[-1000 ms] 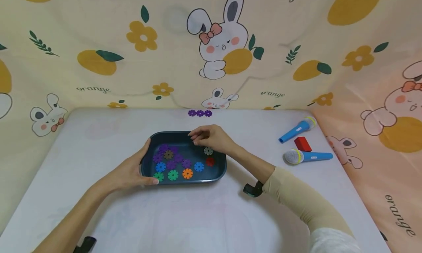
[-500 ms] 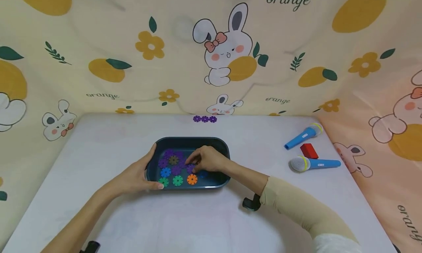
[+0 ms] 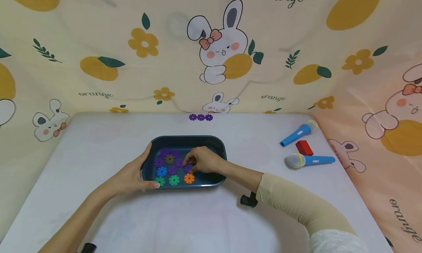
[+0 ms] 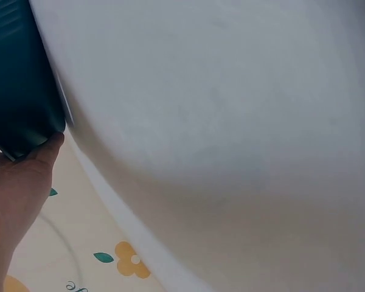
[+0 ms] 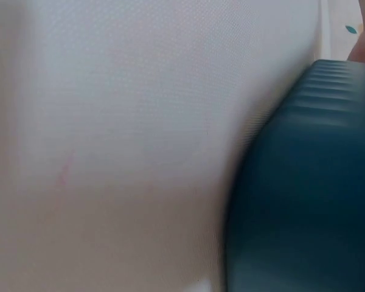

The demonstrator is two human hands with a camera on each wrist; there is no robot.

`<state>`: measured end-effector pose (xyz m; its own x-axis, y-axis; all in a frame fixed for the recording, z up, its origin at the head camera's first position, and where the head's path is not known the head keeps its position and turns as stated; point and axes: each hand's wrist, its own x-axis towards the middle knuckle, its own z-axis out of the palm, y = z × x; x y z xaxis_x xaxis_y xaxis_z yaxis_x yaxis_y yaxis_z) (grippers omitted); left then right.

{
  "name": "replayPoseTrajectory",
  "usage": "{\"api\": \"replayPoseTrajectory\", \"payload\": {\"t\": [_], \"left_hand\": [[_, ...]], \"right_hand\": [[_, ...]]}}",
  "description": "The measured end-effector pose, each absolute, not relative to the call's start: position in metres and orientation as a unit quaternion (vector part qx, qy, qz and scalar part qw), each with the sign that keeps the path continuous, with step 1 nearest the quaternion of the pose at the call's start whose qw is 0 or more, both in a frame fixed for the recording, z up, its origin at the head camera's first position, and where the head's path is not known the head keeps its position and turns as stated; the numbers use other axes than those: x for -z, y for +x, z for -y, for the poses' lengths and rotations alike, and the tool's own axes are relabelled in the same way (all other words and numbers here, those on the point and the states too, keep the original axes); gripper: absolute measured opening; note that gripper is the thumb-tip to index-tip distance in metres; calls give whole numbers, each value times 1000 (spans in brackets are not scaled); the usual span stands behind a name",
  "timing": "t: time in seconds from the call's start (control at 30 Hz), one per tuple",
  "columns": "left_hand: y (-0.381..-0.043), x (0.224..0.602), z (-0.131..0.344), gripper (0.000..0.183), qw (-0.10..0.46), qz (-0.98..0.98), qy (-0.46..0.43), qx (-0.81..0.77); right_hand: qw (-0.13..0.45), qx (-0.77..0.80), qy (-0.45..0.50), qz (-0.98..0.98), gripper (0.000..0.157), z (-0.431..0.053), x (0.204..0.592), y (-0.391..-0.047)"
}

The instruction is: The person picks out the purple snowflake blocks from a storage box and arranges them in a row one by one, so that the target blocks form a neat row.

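Observation:
A dark blue-green tray (image 3: pixel 184 141) holds several toothed plastic discs. My left hand (image 3: pixel 133 174) grips its left end, thumb over the front rim; the left wrist view shows the tray's outer wall (image 4: pixel 21 79). Inside the tray, my right hand (image 3: pixel 206 160) pinches a purple disc (image 3: pixel 188 168) with thumb and forefinger. Purple discs cluster to the left around a brown disc (image 3: pixel 169 159). Along the front lie a blue disc (image 3: pixel 161 171), green discs (image 3: pixel 174 180) and an orange disc (image 3: pixel 189 178). The right hand covers the tray's right part.
Three joined purple discs (image 3: pixel 200 117) lie at the white table's (image 3: pixel 184 220) back edge. Toward the right are two blue toy microphones (image 3: pixel 298 134) with a red block (image 3: pixel 304 147) between them. A printed cloth (image 3: pixel 158 69) hangs behind.
The right hand has moved from the tray's back rim down and left to the purple disc, covering the discs at the right. The left hand keeps its grip on the tray.

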<state>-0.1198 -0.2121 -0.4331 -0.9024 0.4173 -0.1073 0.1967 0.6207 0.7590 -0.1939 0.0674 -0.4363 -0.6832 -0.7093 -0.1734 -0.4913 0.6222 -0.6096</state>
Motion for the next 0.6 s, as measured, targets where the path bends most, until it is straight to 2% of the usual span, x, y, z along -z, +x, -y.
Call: {"api": "replayPoseTrajectory", "payload": {"t": [0.37, 0.6], "left_hand": [[-120, 434, 212, 129, 134, -889, 177, -399], [-120, 437, 213, 129, 133, -888, 181, -402]], "right_hand": [[195, 275, -343, -877, 19, -67, 440, -195], [226, 331, -307, -863, 15, -68, 438, -198]]}}
